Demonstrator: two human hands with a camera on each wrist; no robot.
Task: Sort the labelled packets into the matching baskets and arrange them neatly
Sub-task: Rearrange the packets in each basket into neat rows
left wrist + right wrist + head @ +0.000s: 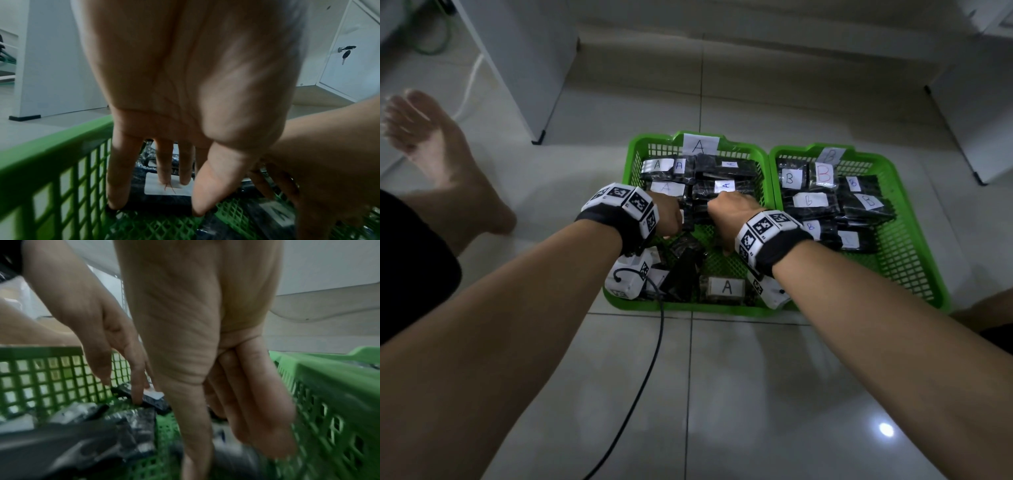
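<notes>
Two green baskets stand side by side on the floor. Basket A [635,150] on the left holds black packets with white A labels, stacked at the back and loose near the front, one of them an A packet [726,287]. Basket B [907,246] holds B packets [808,200]. Both hands reach into basket A. My left hand [669,222] lays straight fingers [164,170] on a labelled black packet [160,203] by the left wall [51,146], thumb at its near corner. My right hand [732,212] points straight, blurred fingers [257,402] down beside it, with nothing seen in them.
A bare foot [431,144] rests on the tiles to the left. A black cable [654,342] trails from the left wrist across the floor. White cabinets [527,68] stand behind on the left, and another [979,120] on the right.
</notes>
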